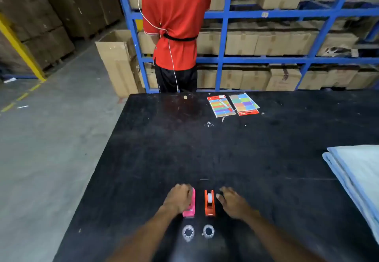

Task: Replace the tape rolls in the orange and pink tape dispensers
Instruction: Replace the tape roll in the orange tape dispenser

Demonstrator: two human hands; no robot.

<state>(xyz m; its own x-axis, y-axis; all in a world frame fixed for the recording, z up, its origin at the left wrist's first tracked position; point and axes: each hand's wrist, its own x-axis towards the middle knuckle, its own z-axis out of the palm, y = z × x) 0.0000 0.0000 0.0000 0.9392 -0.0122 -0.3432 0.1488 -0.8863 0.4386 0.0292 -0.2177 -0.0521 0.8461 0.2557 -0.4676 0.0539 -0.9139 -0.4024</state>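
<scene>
The orange tape dispenser (pixel 209 202) is seen upright near the front edge of the black table (pixel 266 148), a white roll seated in it. Just nearer than it, two loose tape rolls (pixel 208 231) lie flat. Just left of it the pink tape dispenser (pixel 190 205) is covered and gripped by the left hand (pixel 178 197); just right, the right hand (pixel 232 201) is held open, fingers spread, touching nothing. Farther behind it two packs of coloured sticky notes (pixel 232 105) lie, then a person in a red shirt (pixel 176 21) before blue shelving (pixel 266 13) with cartons.
</scene>
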